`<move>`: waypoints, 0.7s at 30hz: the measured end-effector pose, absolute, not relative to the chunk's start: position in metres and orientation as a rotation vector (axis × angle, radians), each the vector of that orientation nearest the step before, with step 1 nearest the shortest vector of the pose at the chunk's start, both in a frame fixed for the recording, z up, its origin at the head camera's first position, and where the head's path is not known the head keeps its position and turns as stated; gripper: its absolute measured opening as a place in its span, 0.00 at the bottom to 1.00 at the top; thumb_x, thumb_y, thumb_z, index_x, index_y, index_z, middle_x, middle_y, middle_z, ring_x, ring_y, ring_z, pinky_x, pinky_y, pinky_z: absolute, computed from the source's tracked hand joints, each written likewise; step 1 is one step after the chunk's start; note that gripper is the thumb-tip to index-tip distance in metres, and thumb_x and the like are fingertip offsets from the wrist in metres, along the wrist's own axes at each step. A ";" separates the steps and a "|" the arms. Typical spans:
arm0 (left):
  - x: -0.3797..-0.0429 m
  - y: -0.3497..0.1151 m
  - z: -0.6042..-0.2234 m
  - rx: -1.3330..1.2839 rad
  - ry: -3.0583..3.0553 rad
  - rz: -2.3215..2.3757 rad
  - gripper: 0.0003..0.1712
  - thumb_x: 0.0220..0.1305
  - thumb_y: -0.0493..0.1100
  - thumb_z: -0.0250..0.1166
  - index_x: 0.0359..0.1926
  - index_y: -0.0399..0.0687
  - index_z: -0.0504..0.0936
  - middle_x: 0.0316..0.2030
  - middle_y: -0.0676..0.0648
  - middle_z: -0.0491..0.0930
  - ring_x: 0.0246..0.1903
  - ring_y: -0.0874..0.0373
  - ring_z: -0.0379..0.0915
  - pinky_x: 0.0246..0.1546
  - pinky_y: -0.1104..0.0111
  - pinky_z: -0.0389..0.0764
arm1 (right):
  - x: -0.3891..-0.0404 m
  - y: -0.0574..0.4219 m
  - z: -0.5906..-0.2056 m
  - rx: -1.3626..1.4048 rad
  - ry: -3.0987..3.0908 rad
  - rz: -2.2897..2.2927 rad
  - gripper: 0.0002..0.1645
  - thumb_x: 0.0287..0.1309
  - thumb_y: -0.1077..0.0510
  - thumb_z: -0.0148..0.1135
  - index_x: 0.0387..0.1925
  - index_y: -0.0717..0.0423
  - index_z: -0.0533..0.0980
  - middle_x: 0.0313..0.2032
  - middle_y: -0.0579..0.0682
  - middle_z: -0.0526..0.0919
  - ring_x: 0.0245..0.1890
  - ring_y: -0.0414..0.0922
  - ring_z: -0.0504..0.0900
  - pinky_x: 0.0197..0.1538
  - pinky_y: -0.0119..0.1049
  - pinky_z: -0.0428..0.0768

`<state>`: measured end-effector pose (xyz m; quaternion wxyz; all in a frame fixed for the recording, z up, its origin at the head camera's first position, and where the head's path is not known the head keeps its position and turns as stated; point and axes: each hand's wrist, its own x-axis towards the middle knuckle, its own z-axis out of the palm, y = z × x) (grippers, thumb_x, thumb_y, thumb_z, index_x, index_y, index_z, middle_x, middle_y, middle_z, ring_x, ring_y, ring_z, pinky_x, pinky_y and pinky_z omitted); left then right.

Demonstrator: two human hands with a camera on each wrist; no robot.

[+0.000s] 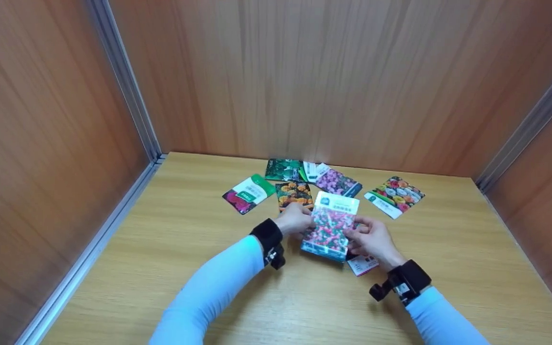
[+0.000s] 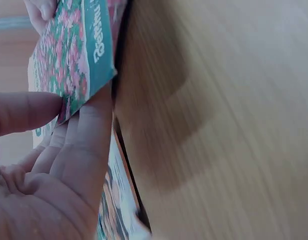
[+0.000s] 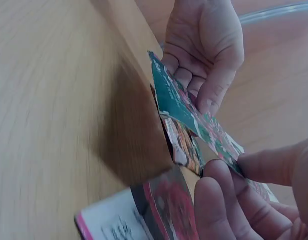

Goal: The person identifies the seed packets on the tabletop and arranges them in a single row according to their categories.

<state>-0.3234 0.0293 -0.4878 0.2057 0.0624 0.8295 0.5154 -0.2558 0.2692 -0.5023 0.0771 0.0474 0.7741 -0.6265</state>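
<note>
A seed packet (image 1: 331, 230) with small pink flowers and a teal bottom band is held by both hands, raised above the table. My left hand (image 1: 296, 219) pinches its left edge, thumb on the front and fingers behind, as the left wrist view shows. On the opposite edge my right hand (image 1: 374, 239) pinches it between thumb (image 3: 269, 165) and fingers. Beneath the right hand lies another packet (image 3: 143, 210), white and dark with red petals, partly hidden in the head view. Just beyond the left hand is a packet with orange flowers (image 1: 294, 191), its lower part covered.
More seed packets lie on the wooden table (image 1: 161, 268): a magenta-flowered one (image 1: 249, 194) at left, a green one (image 1: 282, 169) and a purple-flowered one (image 1: 336, 182) at the back, a mixed-colour one (image 1: 396, 195) at right. Wood panels (image 1: 304, 86) wall the back and sides.
</note>
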 end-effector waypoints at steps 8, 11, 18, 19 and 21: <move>-0.331 -0.011 -0.486 0.119 2.292 1.373 0.05 0.69 0.36 0.68 0.41 0.43 0.90 0.38 0.46 0.85 0.34 0.57 0.79 0.30 0.66 0.84 | -0.269 0.229 -0.503 0.177 2.289 -1.861 0.31 0.69 0.64 0.70 0.69 0.63 0.71 0.35 0.56 0.89 0.26 0.45 0.87 0.31 0.36 0.88; -0.335 -0.028 -0.484 0.120 2.275 1.379 0.05 0.71 0.39 0.68 0.41 0.42 0.89 0.38 0.47 0.83 0.34 0.57 0.77 0.32 0.66 0.81 | -0.275 0.214 -0.502 0.202 2.287 -1.838 0.33 0.68 0.63 0.71 0.71 0.60 0.70 0.36 0.57 0.89 0.27 0.46 0.88 0.33 0.37 0.89; -0.342 -0.065 -0.475 0.147 2.328 1.373 0.09 0.75 0.40 0.65 0.39 0.40 0.87 0.36 0.48 0.84 0.35 0.58 0.80 0.38 0.63 0.86 | -0.291 0.177 -0.495 0.231 2.316 -1.802 0.33 0.67 0.61 0.73 0.71 0.58 0.73 0.38 0.57 0.90 0.27 0.48 0.88 0.35 0.40 0.89; -0.343 -0.072 -0.474 0.157 2.341 1.355 0.09 0.76 0.40 0.65 0.39 0.40 0.87 0.35 0.48 0.83 0.35 0.58 0.80 0.38 0.62 0.86 | -0.292 0.170 -0.495 0.227 2.319 -1.799 0.33 0.67 0.61 0.73 0.70 0.58 0.73 0.37 0.57 0.90 0.27 0.48 0.88 0.35 0.41 0.90; -0.344 -0.088 -0.472 0.177 2.379 1.302 0.11 0.77 0.41 0.64 0.38 0.40 0.86 0.34 0.49 0.83 0.34 0.58 0.81 0.39 0.61 0.88 | -0.295 0.156 -0.495 0.184 2.332 -1.792 0.32 0.66 0.62 0.74 0.69 0.59 0.74 0.36 0.57 0.90 0.25 0.47 0.88 0.34 0.42 0.90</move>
